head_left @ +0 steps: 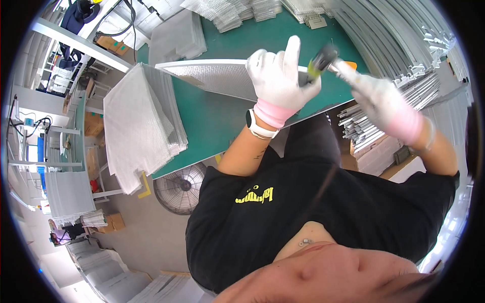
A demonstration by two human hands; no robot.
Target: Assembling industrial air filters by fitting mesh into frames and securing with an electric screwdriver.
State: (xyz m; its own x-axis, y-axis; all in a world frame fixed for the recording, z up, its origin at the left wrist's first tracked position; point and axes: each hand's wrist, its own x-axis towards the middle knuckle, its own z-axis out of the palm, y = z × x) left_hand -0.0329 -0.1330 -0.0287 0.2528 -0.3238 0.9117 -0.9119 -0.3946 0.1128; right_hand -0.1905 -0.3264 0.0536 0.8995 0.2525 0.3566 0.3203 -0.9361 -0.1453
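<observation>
My left hand point(278, 83), in a white glove with a pink cuff, grips a thin panel point(222, 76) at its frame, the forefinger stretched away from me. The panel has a white frame and a silvery mesh-like face, and it stands tilted on edge over the green table. My right hand point(386, 103), gloved the same way, is closed round the pale handle of a mallet point(323, 59). Its dark head with a green part is smeared by motion and is close to my left thumb. Whether it touches the frame I cannot tell.
A stack of silvery mesh sheets point(139, 121) overhangs the left edge of the green table point(199, 121). More sheets point(177, 38) lie at the back. Long frame strips point(399, 33) fill the right side, with bundled strips point(364, 126) below. A floor fan point(184, 187) stands below the table.
</observation>
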